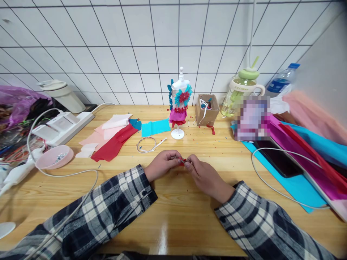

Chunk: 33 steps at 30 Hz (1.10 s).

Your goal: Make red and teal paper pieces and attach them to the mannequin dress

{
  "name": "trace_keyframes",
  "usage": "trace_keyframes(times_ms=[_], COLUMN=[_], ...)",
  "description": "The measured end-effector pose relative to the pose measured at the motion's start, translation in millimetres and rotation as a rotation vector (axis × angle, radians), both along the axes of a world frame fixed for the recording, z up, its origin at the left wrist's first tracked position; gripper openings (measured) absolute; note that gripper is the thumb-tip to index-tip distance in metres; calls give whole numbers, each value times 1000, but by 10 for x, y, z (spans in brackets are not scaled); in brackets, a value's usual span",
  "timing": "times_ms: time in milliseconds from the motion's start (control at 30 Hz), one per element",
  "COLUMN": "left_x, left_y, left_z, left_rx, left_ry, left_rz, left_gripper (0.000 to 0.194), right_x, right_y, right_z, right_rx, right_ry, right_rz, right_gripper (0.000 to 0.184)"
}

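Note:
Both hands meet over the middle of the table, pinching a small red scrap point(183, 160), paper or cloth, between their fingertips. My left hand point(164, 164) is closed on its left end and my right hand point(204, 176) on its right end. Fingers cover most of the scrap. Behind them stands a small white dress form point(181, 85) on a round base, with a magenta and red skirt and a blue and red flower on its chest. A loop of wire point(146, 145) with a white strip lies beyond my left hand.
Left of the form lie a red sheet point(115, 143), a bright blue sheet point(155, 128) and pale pink pieces. A cardboard box point(207, 109) stands right of it. A phone point(279, 156), cable and coloured sheets occupy the right; a pink dish point(55, 157) and power strip point(72, 126) the left.

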<state>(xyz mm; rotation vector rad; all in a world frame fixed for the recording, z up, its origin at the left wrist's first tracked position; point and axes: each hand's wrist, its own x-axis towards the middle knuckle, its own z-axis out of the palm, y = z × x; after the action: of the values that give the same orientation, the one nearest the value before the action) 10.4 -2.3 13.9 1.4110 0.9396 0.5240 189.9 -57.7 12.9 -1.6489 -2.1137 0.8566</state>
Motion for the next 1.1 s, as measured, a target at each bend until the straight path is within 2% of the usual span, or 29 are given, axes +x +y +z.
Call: trace_keyframes(times_ms=[167, 367, 567, 900, 1033, 1100], left_x=[0, -15, -7, 10, 9, 4], left_y=[1, 15, 8, -10, -1, 9], left_z=[7, -20, -33, 9, -28, -40], left_rx=[6, 0, 0, 20, 69, 152], left_ry=[-7, -84, -20, -4, 3, 3], left_rz=[-20, 44, -27, -39, -35, -24], left_gripper=[31, 29, 33, 30, 29, 27], right_x=[-4, -4, -2, 2, -6, -5], right_y=[2, 4, 9, 9, 9, 19], right_z=[-2, -4, -12, -40, -50, -47], right_rx=[1, 7, 6, 26, 45, 61], right_ry=[-4, 22, 21, 10, -10, -16], right_rz=[-7, -8, -12, -23, -26, -30], right_gripper=[26, 25, 24, 23, 23, 24])
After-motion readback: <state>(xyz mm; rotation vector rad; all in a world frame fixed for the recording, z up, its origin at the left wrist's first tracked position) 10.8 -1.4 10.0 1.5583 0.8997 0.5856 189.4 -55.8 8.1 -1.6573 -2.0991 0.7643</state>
